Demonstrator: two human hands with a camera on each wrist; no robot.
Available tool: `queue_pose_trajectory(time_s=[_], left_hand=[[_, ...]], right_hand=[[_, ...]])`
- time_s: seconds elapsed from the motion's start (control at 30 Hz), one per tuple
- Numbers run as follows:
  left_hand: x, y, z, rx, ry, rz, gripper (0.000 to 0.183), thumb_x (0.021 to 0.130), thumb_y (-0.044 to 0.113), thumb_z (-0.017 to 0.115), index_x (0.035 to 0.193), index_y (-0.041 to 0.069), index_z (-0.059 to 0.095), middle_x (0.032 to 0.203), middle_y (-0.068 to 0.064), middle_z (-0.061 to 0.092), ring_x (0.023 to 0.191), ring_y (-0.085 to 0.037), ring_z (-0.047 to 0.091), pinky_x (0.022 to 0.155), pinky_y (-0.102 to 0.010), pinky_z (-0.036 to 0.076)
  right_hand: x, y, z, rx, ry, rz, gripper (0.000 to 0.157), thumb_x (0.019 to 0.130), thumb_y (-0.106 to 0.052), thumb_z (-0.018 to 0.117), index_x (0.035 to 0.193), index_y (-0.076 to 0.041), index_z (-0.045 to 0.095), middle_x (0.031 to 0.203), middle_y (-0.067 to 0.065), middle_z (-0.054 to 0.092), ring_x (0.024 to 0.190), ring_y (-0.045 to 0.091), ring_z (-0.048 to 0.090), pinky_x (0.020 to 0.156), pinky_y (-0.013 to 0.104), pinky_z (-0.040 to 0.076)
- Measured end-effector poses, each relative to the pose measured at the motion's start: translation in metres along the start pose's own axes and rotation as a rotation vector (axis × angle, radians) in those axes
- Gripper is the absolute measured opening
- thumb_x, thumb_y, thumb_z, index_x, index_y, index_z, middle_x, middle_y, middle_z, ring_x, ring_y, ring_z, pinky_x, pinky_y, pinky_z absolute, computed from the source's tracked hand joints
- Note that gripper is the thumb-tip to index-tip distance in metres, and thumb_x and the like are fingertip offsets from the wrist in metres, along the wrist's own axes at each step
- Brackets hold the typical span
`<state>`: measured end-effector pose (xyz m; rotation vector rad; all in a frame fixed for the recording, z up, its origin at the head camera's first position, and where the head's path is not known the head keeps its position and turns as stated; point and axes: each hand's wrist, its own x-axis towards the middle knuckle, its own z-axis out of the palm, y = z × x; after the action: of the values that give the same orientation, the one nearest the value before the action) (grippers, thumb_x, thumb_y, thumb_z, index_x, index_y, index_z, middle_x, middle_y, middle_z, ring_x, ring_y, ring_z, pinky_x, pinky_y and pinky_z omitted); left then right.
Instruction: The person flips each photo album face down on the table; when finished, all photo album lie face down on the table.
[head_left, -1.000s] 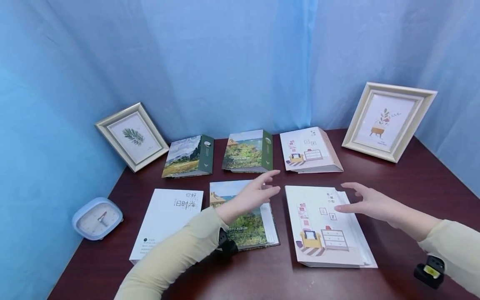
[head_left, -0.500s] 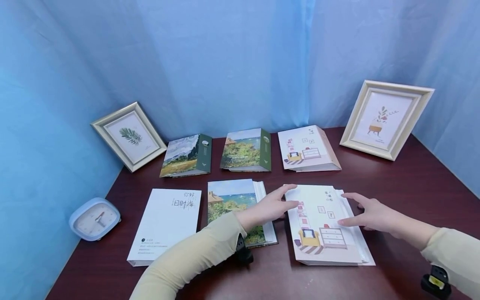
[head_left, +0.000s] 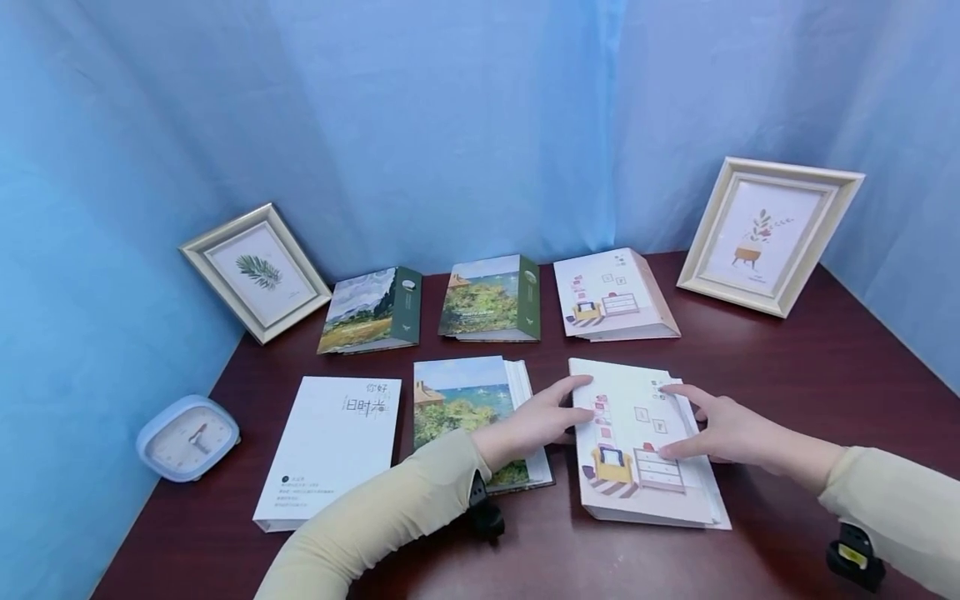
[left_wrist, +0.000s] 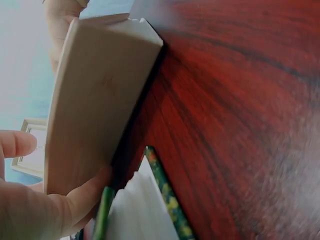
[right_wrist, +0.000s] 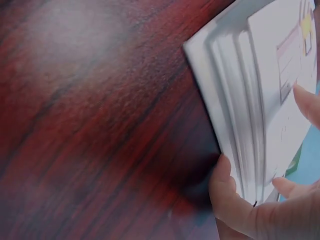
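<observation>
A white photo album (head_left: 626, 442) with a drawn armchair and chest of drawers lies at the front right of the table in the head view. My left hand (head_left: 534, 423) grips its spine edge, thumb at the cover. In the left wrist view the pale spine (left_wrist: 102, 95) stands close beside that hand's fingers. On the opposite side, my right hand (head_left: 729, 432) holds the album's open edge. The right wrist view shows the page edges (right_wrist: 237, 100), with fingers curled at the back cover and others on the front. A landscape photo album (head_left: 457, 400) is partly hidden behind the left hand and wrist.
Three photo albums, a mountain one (head_left: 363, 308), a seaside one (head_left: 483, 296) and a white one (head_left: 611, 292), form a back row. A white book-like album (head_left: 330, 450) and a blue clock (head_left: 187, 439) are at left. Picture frames (head_left: 225, 287) (head_left: 697, 279) stand at both back corners.
My left hand has moved right from above the landscape album to the white album's spine edge. My right hand has closed on the other edge, and the album has shifted slightly left and tilted.
</observation>
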<state>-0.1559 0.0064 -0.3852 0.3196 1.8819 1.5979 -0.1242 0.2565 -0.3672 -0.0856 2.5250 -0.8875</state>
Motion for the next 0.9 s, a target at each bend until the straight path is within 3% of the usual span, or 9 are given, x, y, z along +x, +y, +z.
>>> queue_pose_trajectory(time_s=[0.13,0.33,0.43,0.73,0.9], left_hand=[[-0.001,0.0,0.0,-0.048,0.0,0.022,0.054,0.098,0.01,0.049,0.148,0.016,0.032,0.139,-0.012,0.046,0.111,-0.023,0.059,0.091,-0.04,0.051],[-0.001,0.001,0.001,-0.087,0.028,0.043,0.053,0.097,0.007,0.049,0.148,0.018,0.035,0.14,-0.012,0.045,0.105,-0.021,0.061,0.085,-0.038,0.054],[-0.001,0.001,0.0,-0.074,0.054,0.046,0.053,0.097,0.007,0.049,0.147,0.019,0.037,0.138,-0.012,0.048,0.101,-0.019,0.062,0.082,-0.035,0.055],[-0.005,0.005,-0.004,-0.008,0.103,0.054,0.053,0.097,0.007,0.05,0.146,0.021,0.038,0.131,-0.011,0.052,0.091,-0.017,0.064,0.081,-0.032,0.055],[-0.008,0.01,-0.012,0.028,0.096,0.072,0.054,0.096,0.006,0.053,0.146,0.02,0.038,0.132,-0.014,0.05,0.093,-0.023,0.065,0.079,-0.034,0.056]], right_hand=[[0.001,-0.005,0.003,-0.003,-0.001,-0.006,0.104,0.072,-0.041,0.08,0.146,0.001,0.02,0.121,0.037,0.046,0.095,0.03,0.054,0.069,0.032,0.05],[0.004,-0.011,0.006,-0.076,0.02,-0.006,0.107,0.071,-0.047,0.079,0.147,0.0,0.02,0.128,0.041,0.041,0.108,0.042,0.046,0.085,0.051,0.043],[0.007,-0.015,0.008,-0.084,0.019,0.001,0.108,0.07,-0.048,0.079,0.148,-0.001,0.02,0.129,0.043,0.037,0.113,0.047,0.043,0.089,0.057,0.041],[0.011,-0.024,0.013,-0.101,0.032,-0.015,0.11,0.07,-0.048,0.079,0.148,0.0,0.019,0.129,0.046,0.034,0.116,0.053,0.038,0.091,0.062,0.038],[0.011,-0.029,0.016,-0.057,0.014,-0.019,0.11,0.072,-0.048,0.078,0.149,0.0,0.016,0.13,0.043,0.035,0.116,0.05,0.04,0.091,0.062,0.039]])
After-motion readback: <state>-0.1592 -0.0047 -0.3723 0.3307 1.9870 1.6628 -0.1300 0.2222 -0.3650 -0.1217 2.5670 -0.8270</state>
